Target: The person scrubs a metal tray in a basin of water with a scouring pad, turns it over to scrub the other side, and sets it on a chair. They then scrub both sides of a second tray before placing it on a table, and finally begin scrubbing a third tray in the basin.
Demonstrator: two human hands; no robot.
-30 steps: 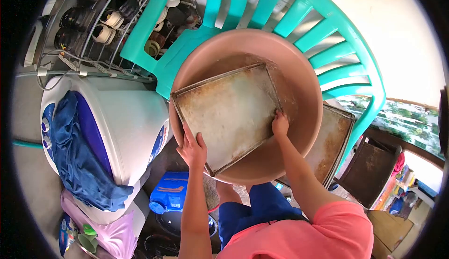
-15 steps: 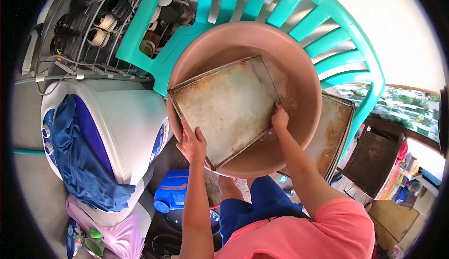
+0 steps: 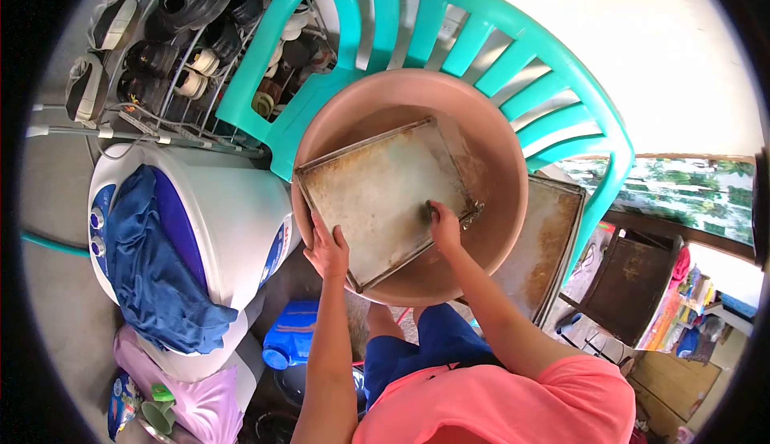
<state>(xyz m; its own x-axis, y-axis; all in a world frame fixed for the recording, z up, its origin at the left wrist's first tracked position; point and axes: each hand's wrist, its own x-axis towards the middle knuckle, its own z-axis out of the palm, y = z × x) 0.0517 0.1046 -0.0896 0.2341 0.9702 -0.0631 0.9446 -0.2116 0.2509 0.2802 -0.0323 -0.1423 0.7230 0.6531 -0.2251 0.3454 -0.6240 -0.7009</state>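
Observation:
A rectangular metal baking tray [image 3: 385,195], browned with rust at its rim, lies tilted across a round pinkish-brown basin [image 3: 512,147] with water in it. My left hand [image 3: 327,251] grips the tray's near-left rim, thumb over the edge. On the tray's inner surface, towards its right side, my right hand [image 3: 445,227] presses a small dark scouring pad [image 3: 431,208], mostly hidden by the fingers. Water splashes off the tray's right corner. The basin rests on a green plastic chair [image 3: 293,123]. A second rusty tray [image 3: 541,235] leans beside the basin on the right.
A white washing machine [image 3: 233,203] with a blue cloth [image 3: 156,275] over it stands at left. Beneath is a blue jerrycan [image 3: 293,332]. Shoes fill a rack [image 3: 180,67] at upper left. A dark wooden piece of furniture [image 3: 634,279] stands at right.
My right hand has moved left from the tray's right rim onto its surface, and the dark pad now shows. Water now splashes at the right corner. My left hand keeps its grip.

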